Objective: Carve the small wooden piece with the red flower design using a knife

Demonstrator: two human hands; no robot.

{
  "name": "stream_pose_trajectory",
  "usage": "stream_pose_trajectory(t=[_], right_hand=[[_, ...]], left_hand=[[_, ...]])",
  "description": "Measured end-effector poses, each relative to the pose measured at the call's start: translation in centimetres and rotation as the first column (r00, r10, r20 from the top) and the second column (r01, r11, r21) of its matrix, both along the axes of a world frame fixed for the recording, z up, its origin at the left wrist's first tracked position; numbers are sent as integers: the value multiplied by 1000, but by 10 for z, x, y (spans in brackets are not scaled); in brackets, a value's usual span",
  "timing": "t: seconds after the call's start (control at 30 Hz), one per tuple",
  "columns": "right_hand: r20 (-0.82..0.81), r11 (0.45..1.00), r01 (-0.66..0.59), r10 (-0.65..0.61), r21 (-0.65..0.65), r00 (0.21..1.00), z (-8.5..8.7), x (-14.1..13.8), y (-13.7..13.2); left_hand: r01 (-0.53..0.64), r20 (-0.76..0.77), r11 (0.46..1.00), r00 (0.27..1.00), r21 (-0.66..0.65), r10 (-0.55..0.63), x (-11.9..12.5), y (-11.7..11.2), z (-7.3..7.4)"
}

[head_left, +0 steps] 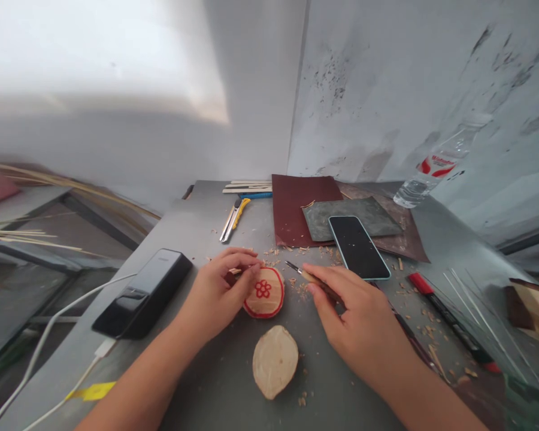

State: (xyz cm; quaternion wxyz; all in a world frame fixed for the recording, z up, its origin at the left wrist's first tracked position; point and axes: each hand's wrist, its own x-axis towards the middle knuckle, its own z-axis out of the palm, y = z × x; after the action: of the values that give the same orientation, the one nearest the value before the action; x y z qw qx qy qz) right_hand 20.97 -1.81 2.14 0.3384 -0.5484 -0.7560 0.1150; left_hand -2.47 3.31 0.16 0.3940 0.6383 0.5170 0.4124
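Beside the wooden disc (266,294) the left hand (220,293) is gripping, the right hand (357,311) is holding a carving tool (305,275) pointing left.

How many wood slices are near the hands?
2: a red-rimmed slice touched by the left hand, and a plain slice nearer the wearer. Others may be hidden.
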Motion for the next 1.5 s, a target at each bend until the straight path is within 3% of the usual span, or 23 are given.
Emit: stream_pose_trajectory(t=[0.3, 0.5, 0.73, 0.97, 1.27, 1.5], right_hand=[[-60, 1000, 3, -3, 0, 998, -1, -2, 1], [-149, 999, 21, -24, -24, 989, 1, -3, 3], [-264, 997, 63, -73, -45, 962, 8, -7, -5], [-473, 990, 98, -134, -100, 871, 8, -3, -4], [-448, 997, -3, -35, -83, 893, 1, -4, 0], [-312, 996, -78, 62, -42, 948, 14, -3, -6]], left_hand=[[135, -197, 981, 975, 143, -105, 2, -4, -1], [255, -337, 959, 920, 125, -201, 1, -7, -2], [331, -348, 928, 901, 169, -258, 1, -9, 1], [321, -397, 933, 887, 161, -237, 1, -9, 1], [351, -381, 935, 871, 42, -310, -2, -12, 1], [416, -296, 907, 876, 67, -380, -3, -8, 2]])
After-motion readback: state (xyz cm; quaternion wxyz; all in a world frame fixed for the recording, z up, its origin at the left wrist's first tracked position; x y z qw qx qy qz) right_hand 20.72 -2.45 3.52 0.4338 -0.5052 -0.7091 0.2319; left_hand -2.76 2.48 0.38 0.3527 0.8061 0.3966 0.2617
